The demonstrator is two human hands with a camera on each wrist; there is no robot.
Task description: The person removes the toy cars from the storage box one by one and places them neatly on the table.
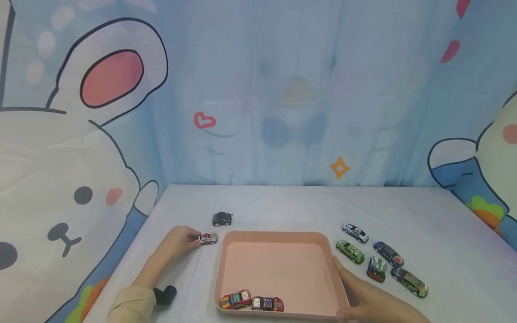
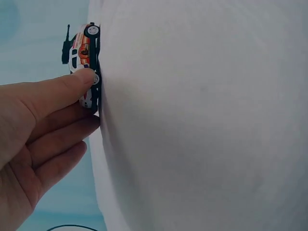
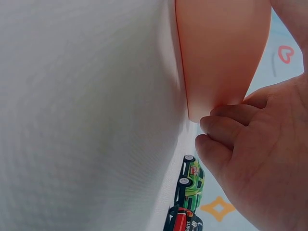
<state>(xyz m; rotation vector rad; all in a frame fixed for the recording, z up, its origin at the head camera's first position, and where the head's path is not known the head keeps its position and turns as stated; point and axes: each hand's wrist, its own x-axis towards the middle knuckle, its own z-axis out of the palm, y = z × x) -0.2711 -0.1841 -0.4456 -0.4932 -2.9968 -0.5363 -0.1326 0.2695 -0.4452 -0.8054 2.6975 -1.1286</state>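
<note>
My left hand (image 1: 180,240) pinches a white toy car (image 1: 208,238) with red and orange markings, left of the tray. In the left wrist view, thumb and fingers hold this car (image 2: 85,60) by one end, its wheels at the white cloth. A shallow pink tray (image 1: 278,269) lies on the table; two mostly red toy cars, one with yellow (image 1: 236,299) and one with black (image 1: 268,303), sit along its near wall. My right hand (image 1: 371,296) holds the tray's right side near the front corner, fingers against the outer wall (image 3: 216,57).
A black toy car (image 1: 222,219) stands behind the pinched one. Right of the tray are several more: white (image 1: 355,233), green (image 1: 350,251), blue (image 1: 388,254), green-and-white (image 1: 377,269) and camouflage-like (image 1: 409,281). A patterned blue curtain (image 1: 250,161) hangs behind the white tabletop (image 1: 291,206).
</note>
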